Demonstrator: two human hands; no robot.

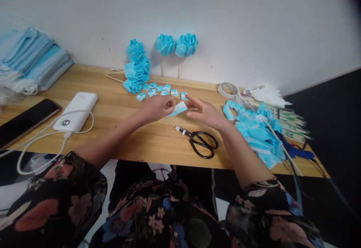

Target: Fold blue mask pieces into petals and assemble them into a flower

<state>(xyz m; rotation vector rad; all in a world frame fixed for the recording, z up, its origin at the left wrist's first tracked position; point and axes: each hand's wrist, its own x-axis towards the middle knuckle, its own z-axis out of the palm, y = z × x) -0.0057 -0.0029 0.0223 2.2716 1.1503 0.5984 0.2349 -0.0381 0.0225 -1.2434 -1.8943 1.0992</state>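
Note:
My left hand point(161, 107) is closed on a small blue-and-white piece of mask fabric point(178, 108), which sticks out to the right of its fingers. Just past that piece, my right hand point(205, 113) has its fingers apart and nothing visible in them. Several small folded blue-and-white petals point(164, 93) lie on the table behind both hands. A pair of black-handled scissors point(199, 141) rests in front of my hands, with white bits on its blades.
Blue flowers point(137, 69) on sticks lie behind; two more blue flowers point(186, 45) lean on the wall. At left are stacked masks point(36, 58), a phone point(28, 122) and a cabled power bank point(76, 112). At right are tape point(228, 89), blue fabric point(258, 129) and a blue glue gun point(299, 152).

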